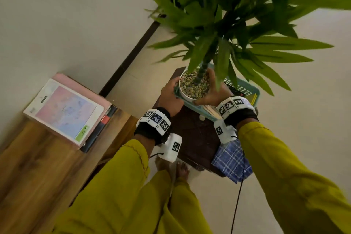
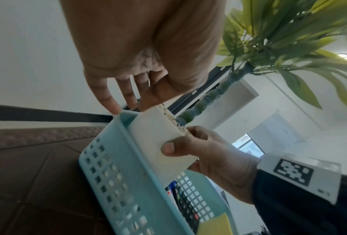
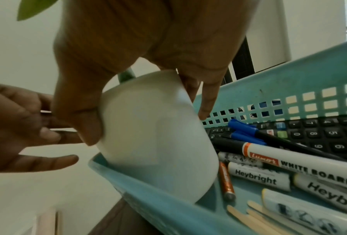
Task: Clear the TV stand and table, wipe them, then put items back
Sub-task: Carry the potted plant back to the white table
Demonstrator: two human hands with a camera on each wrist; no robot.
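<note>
A white plant pot (image 1: 187, 97), topped with pebbles and holding a tall green leafy plant (image 1: 228, 15), sits tilted in a corner of a teal basket (image 1: 253, 92) on a small dark table (image 1: 195, 135). My right hand (image 1: 210, 97) grips the pot's right side; its thumb and fingers wrap the pot (image 3: 154, 135) in the right wrist view. My left hand (image 1: 170, 94) lies against the pot's left side, with nearly straight fingers (image 2: 112, 103) touching the pot (image 2: 156, 143) and the basket rim (image 2: 126, 113).
The basket floor (image 3: 240, 197) holds markers (image 3: 269, 160), a black keypad device (image 3: 319, 135) and wooden sticks. A blue checked cloth (image 1: 231, 161) lies on the table's near corner. A wooden TV stand (image 1: 38, 167) at left carries stacked books (image 1: 64, 108). Leaves overhang the basket.
</note>
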